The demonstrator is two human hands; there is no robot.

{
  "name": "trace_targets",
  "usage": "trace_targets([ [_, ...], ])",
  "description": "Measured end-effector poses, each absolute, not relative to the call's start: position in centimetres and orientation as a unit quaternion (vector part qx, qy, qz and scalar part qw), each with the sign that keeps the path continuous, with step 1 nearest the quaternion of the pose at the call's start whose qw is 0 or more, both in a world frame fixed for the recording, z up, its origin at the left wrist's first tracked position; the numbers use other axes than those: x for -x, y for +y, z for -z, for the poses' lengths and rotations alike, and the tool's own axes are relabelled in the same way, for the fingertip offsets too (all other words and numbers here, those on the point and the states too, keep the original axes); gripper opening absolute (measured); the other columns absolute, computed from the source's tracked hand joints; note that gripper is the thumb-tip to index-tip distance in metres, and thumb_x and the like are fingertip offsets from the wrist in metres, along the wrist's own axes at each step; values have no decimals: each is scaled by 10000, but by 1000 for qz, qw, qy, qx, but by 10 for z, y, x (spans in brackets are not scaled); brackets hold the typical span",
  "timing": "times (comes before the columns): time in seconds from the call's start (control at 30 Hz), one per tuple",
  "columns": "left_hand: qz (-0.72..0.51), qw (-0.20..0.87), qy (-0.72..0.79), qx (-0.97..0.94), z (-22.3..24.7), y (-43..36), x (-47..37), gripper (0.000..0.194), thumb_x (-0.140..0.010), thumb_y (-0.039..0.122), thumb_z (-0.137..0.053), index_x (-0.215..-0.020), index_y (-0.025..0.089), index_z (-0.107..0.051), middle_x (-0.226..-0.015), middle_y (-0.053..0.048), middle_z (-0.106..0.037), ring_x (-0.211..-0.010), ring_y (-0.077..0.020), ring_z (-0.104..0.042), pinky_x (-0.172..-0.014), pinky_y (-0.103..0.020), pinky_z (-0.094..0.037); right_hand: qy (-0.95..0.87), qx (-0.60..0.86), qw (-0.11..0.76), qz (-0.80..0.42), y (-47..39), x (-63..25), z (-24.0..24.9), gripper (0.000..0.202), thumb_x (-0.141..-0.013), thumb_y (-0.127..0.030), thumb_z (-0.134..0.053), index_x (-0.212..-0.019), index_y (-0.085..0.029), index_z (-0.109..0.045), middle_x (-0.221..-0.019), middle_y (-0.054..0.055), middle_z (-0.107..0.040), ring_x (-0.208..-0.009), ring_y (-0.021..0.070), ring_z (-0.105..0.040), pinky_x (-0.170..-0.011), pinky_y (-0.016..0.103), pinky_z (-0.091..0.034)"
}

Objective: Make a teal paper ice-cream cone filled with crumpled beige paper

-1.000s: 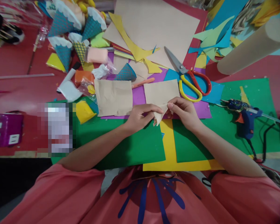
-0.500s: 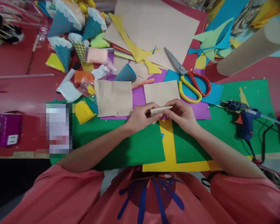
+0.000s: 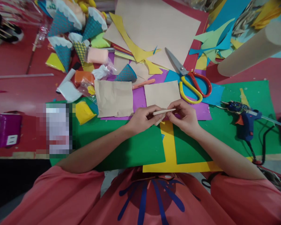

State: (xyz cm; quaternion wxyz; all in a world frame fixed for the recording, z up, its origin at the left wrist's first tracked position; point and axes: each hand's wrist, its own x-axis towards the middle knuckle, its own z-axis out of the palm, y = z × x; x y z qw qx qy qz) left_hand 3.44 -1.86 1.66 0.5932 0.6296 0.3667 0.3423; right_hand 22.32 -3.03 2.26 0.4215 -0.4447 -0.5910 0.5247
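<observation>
Between my two hands is a small folded piece of beige paper, seen nearly edge-on. My left hand pinches its left part between thumb and fingers. The fingertips of my right hand close on its right end. Just beyond my hands lies a flat beige paper piece with a zigzag left edge. Another beige paper piece, slightly wrinkled, lies to its left. Scissors with one yellow and one red handle rest beyond my right hand, blades apart.
A blue glue gun lies on green sheets at the right. A beige paper roll stands behind it. Decorated paper cones and wrapped clay packs crowd the back left. An orange marker lies between the beige pieces.
The folded paper has turned a little in my fingers, and its thin edge now faces me more. My hands stay almost in place.
</observation>
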Motion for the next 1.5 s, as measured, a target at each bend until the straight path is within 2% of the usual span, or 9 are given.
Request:
trace_targets([
  [0.13,-350,597,380,-614,-15,-21,-36,379,-873,531,-662,-892,154,-690,-656,-3,-661,-533,-74,-590,-478,-160,-469,-584,448,409,-539,-30,-221,-23,296,-813,-421,-737,-917,-234,-532,-722,-32,-566,-574,98,-553,-494,236,-424],
  [0.27,-370,633,378,-566,-15,-22,-37,384,-829,533,-719,-859,160,-628,-638,13,-657,-543,-90,-639,-501,-170,-508,-556,410,412,-594,-29,-220,-23,280,-852,-429,-717,-931,-230,-537,-717,-31,-586,-611,110,-622,-541,237,-473],
  [0.47,-366,706,347,-497,-17,-21,-39,424,-788,532,-768,-906,178,-565,-711,-13,-743,-609,-156,-741,-537,-215,-582,-531,373,450,-613,-27,-223,-22,233,-836,-390,-755,-875,-211,-610,-753,-28,-586,-613,82,-590,-573,225,-498],
  [0.63,-348,731,315,-495,-18,-18,-35,414,-801,507,-767,-938,183,-548,-731,-20,-756,-631,-149,-745,-541,-202,-561,-557,351,468,-589,-24,-226,-21,193,-849,-363,-740,-800,-206,-640,-714,-16,-580,-593,86,-565,-562,235,-492],
  [0.73,-337,740,310,-493,-18,-17,-34,448,-793,551,-756,-941,182,-549,-718,-18,-754,-615,-133,-731,-555,-199,-559,-587,355,469,-556,-24,-226,-20,185,-865,-384,-718,-806,-215,-670,-723,7,-607,-644,112,-591,-586,258,-503],
  [0.9,-341,717,360,-490,-17,-16,-36,478,-769,607,-746,-874,184,-550,-680,9,-728,-592,-139,-728,-536,-198,-556,-585,382,436,-567,-26,-227,-21,230,-868,-438,-702,-867,-211,-674,-803,21,-633,-677,121,-626,-612,268,-536],
  [1.07,-396,641,389,-530,-16,-17,-36,438,-788,573,-745,-856,170,-586,-673,28,-682,-539,-79,-665,-483,-145,-499,-537,388,414,-624,-26,-226,-24,319,-796,-412,-783,-994,-216,-629,-930,14,-636,-768,120,-671,-658,240,-583],
  [1.27,-404,601,386,-572,-15,-19,-37,394,-823,545,-720,-866,170,-604,-743,0,-687,-600,-91,-676,-515,-165,-517,-525,418,420,-611,-26,-222,-21,326,-799,-461,-776,-923,-198,-628,-821,6,-659,-677,109,-662,-635,246,-590],
  [1.5,-384,631,383,-554,-15,-17,-36,414,-827,579,-700,-866,179,-599,-724,10,-673,-605,-98,-669,-514,-184,-513,-537,451,429,-569,-30,-222,-20,329,-801,-484,-767,-915,-189,-676,-828,21,-685,-680,115,-666,-608,246,-577],
])
